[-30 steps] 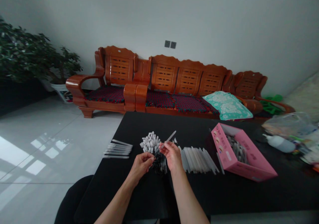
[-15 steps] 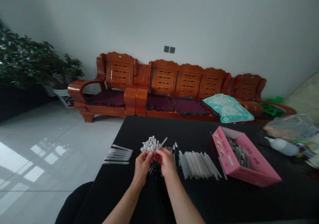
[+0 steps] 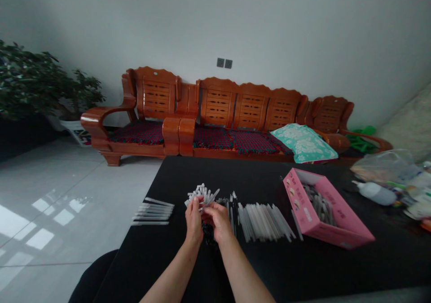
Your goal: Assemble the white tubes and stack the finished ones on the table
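Observation:
In the middle of the black table [image 3: 202,168], my two hands meet in front of a heap of short white caps [image 3: 201,189]. My right hand [image 3: 218,220] has its fingers closed around a thin whitish pen barrel [image 3: 213,197] that slants up to the right. Fingertips of my left hand [image 3: 194,220] are pinched together beside it; what lies between them is hidden. Dark thin parts [image 3: 208,232] show between my wrists. To the right are black pen refills [image 3: 234,206] and a row of translucent pen barrels [image 3: 264,222]. Several whitish pens [image 3: 154,212] lie at the left.
A pink box [image 3: 326,211] holding greyish parts stands on the right of the table. Beyond it are a white bottle [image 3: 375,192] and a plastic bag [image 3: 384,168]. A wooden sofa [image 3: 218,101] with a turquoise pillow [image 3: 303,142] runs behind the table.
My hands have turned and drawn the barrel's end lower, closer to the cap heap. My left fingers now point more upward. The whole view has shifted slightly.

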A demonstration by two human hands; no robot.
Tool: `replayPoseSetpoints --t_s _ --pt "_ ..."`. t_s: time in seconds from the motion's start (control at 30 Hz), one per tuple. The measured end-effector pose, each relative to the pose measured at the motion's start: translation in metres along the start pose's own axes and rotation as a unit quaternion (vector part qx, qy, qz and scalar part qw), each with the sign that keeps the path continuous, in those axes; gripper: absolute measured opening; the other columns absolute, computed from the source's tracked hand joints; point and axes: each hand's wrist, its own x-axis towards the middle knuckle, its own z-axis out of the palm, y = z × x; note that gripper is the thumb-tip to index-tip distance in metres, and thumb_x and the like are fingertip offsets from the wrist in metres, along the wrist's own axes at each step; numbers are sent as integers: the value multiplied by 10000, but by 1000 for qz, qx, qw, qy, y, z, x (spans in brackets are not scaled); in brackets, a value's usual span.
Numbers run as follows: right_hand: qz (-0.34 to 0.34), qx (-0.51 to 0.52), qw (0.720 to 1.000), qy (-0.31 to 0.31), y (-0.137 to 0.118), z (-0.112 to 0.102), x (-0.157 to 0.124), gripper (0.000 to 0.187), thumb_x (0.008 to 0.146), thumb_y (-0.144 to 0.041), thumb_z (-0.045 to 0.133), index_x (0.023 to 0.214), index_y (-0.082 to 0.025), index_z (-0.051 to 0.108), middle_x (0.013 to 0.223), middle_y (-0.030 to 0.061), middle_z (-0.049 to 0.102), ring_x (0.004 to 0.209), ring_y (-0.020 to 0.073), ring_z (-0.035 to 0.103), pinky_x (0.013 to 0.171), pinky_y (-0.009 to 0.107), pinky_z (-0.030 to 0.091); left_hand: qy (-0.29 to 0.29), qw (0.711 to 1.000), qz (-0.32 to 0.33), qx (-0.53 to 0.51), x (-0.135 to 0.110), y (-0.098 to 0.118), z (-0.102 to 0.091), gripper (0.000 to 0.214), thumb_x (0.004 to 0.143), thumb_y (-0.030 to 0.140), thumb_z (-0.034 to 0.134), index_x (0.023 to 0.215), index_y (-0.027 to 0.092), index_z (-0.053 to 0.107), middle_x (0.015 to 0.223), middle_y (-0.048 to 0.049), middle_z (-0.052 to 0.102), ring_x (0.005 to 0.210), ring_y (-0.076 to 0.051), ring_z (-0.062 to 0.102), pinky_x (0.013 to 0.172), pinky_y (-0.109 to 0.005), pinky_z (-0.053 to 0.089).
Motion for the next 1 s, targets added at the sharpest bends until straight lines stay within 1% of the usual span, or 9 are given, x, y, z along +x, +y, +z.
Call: replayPoseSetpoints --t_s 0.07,0.13,0.27,0.4,0.5,0.57,0.7,0.87,1.0 --pt "-8 0 1000 -10 4 2 -3 114 606 -239 725 662 -143 704 552 18 680 491 151 614 443 211 417 25 999 -6 -31 -4 3 7 602 816 652 460 978 117 684 1025 -142 694 909 -237 655 719 -303 520" --pt "-1 13 1000 -7 6 -1 -3 116 613 -247 726 654 -146 686 548 17 679 477 152 618 422 207 420 20 998 -17 -55 -8 6 10 576 816 633 478 976 120 686 1061 -139 691 940 -243 655 728 -306 527" --pt "46 50 998 -6 3 -19 4 194 582 -258 773 669 -143 643 546 26 674 431 149 620 379 200 453 -24 998 2 -52 -4 10 -7 519 830 586 497 1019 137 675 1092 -128 684 940 -234 656 724 -310 533" --pt "44 72 995 -48 -4 -40 14 223 596 -237 799 720 -128 648 589 45 699 474 163 657 396 201 498 -51 988 83 120 13 10 -45 324 799 417 600 978 156 668 901 -75 708 811 -206 659 716 -301 514" --pt "37 81 995 -51 -8 -47 23 227 601 -227 797 748 -120 661 620 57 715 491 166 668 408 207 519 -94 954 111 262 19 8 -67 189 777 307 604 881 177 694 813 -52 710 720 -193 653 714 -299 499" --pt "29 80 995 -43 -10 -49 30 222 599 -219 790 754 -119 667 616 55 715 492 168 669 412 211 528 -128 930 138 317 16 6 -73 155 782 258 588 854 189 706 813 -45 709 710 -185 646 708 -288 484" --pt "24 77 996 -33 -14 -51 45 219 604 -207 779 768 -108 673 606 62 712 483 170 667 401 212 529 -179 884 182 391 1 3 -69 136 784 191 590 812 198 723 771 -35 677 669 -165 608 659 -266 440" --pt "20 74 997 -19 -14 -55 50 196 626 -206 768 768 -112 671 596 57 709 471 162 662 396 203 523 -248 849 209 417 -8 4 -55 179 822 214 602 932 214 743 852 -48 667 720 -165 606 689 -255 438" --pt "18 69 997 -22 -12 -56 46 203 621 -208 777 767 -111 675 600 56 710 479 162 666 403 202 526 -204 839 229 449 -2 1 -52 235 861 165 547 1013 210 720 917 -58 653 812 -172 609 736 -253 430"
